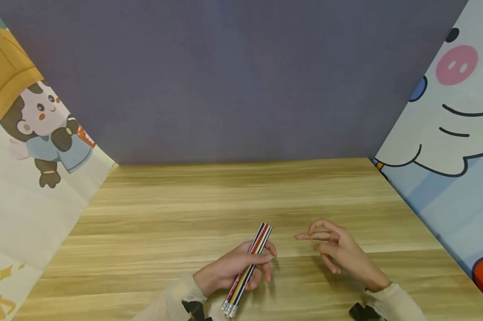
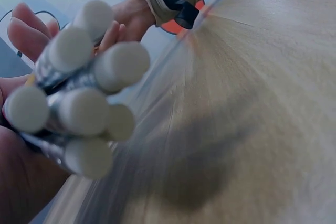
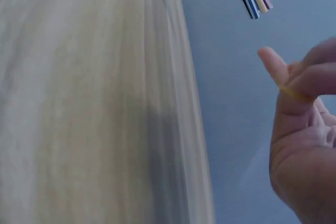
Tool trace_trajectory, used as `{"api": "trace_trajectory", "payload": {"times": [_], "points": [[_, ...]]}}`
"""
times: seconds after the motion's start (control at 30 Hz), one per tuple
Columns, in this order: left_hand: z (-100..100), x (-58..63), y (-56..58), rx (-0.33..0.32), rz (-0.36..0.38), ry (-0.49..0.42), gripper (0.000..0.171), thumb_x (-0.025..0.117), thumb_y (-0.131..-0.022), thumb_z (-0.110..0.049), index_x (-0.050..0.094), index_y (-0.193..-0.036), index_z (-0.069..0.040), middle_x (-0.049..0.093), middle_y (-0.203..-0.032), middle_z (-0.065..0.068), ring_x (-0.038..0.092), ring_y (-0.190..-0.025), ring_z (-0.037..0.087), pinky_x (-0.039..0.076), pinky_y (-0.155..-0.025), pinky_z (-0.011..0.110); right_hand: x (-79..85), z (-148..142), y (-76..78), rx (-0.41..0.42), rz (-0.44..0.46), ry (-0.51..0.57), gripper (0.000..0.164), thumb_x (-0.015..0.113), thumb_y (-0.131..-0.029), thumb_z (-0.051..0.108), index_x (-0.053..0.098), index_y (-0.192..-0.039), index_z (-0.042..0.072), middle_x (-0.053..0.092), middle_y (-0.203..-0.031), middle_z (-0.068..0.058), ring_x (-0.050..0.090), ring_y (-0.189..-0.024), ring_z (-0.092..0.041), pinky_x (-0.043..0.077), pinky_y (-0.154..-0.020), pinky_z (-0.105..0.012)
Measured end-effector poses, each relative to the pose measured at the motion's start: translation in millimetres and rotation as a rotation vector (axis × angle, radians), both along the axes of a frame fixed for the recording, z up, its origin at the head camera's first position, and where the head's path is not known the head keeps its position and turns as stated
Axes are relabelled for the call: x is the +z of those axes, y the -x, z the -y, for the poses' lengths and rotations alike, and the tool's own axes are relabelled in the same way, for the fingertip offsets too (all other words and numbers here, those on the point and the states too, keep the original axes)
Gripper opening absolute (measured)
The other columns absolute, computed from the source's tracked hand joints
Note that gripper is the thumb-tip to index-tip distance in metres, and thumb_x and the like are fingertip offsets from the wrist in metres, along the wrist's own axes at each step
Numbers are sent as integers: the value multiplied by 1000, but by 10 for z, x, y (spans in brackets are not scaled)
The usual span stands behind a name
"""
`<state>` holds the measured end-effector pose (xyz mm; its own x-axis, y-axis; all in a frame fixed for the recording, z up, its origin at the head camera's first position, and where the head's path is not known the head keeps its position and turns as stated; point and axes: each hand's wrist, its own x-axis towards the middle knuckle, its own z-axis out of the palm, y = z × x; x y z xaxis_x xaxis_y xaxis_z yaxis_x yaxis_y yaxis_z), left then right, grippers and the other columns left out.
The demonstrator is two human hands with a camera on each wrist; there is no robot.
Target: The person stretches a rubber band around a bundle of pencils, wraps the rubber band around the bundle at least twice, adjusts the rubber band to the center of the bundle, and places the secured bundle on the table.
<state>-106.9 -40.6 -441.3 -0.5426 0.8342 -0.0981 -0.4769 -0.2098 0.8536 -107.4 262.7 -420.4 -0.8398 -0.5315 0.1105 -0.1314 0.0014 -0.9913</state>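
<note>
My left hand (image 1: 241, 265) grips a bundle of striped pencils (image 1: 261, 238), the thumb laid across them. The bundle slants above the table, its white eraser ends toward me; those erasers (image 2: 84, 111) fill the near part of the left wrist view. To the right, apart from the pencils, my right hand (image 1: 341, 249) is raised with bent fingers. A thin yellow rubber band (image 3: 296, 94) is looped at its thumb and bent finger in the right wrist view. Part of the band is hidden by the fingers.
Both hands are over a wood-grain table (image 1: 165, 200). A grey panel (image 1: 241, 80) stands along its far edge. Cartoon-printed walls flank it, a left wall (image 1: 76, 196) and a right wall (image 1: 426, 214). Black wrist mounts sit on both sleeves.
</note>
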Motion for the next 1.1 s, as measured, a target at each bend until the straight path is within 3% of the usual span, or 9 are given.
{"api": "trace_trajectory", "payload": {"times": [0.07,0.17,0.27,0.37,0.5,0.63,0.77,0.93,1.1], "points": [[7,9,2,-4,1,2,16,51,-104,-15,48,-118,-10,68,-74,2,56,-43,3,42,-36,16,-7,2,11,22,26,4,27,46,-98,-10,41,-125,-4,59,-132,-28,43,-34,-11,36,-24,-33],[15,19,5,-10,0,5,16,51,-104,-16,48,-118,-10,68,-74,2,56,-43,4,42,-36,16,-21,21,31,70,42,25,24,49,-99,-8,35,-119,-6,58,-131,-32,55,-39,-12,43,-27,-37],[16,23,5,-15,-5,10,16,51,-103,-16,48,-118,-10,68,-74,3,56,-43,4,43,-36,16,-31,53,34,79,44,27,21,54,-98,-7,34,-104,-6,60,-127,-33,70,-59,-26,57,-45,-47],[7,21,4,-22,-8,16,17,53,-103,-17,48,-117,-10,69,-74,3,56,-43,4,43,-36,17,-34,83,23,30,16,-5,17,59,-96,-4,42,-94,-6,60,-125,-33,72,-85,-40,60,-70,-51],[4,16,0,-33,-11,21,17,53,-102,-17,47,-116,-9,69,-73,3,51,-39,3,37,-33,16,-30,163,21,-41,-67,-74,15,66,-93,-1,58,-103,-8,54,-133,-35,69,-101,-38,60,-80,-45],[13,21,-11,-59,-15,16,15,52,-103,-17,46,-113,-7,66,-69,2,40,-34,1,27,-29,16,39,315,40,-82,-114,-132,30,73,-89,5,60,-115,-5,51,-140,-30,68,-103,-35,60,-82,-40],[9,55,-12,-110,-17,15,13,49,-105,-18,46,-112,-8,63,-66,-1,36,-33,-1,23,-29,17,161,481,99,-55,-131,-200,37,78,-87,13,62,-119,5,57,-139,-21,69,-102,-33,61,-82,-38],[-32,77,-6,-189,-32,5,8,44,-107,-17,46,-111,-11,64,-66,-4,37,-33,-2,24,-29,18,293,656,176,-3,-166,-274,37,80,-86,22,64,-119,20,61,-136,-8,71,-95,-25,61,-80,-36],[-42,101,11,-228,-81,11,8,41,-107,-14,47,-109,-11,65,-66,-5,35,-32,-1,24,-28,18,331,758,215,27,-225,-319,34,79,-87,26,66,-118,23,66,-126,-5,70,-88,-20,60,-80,-34]]}}
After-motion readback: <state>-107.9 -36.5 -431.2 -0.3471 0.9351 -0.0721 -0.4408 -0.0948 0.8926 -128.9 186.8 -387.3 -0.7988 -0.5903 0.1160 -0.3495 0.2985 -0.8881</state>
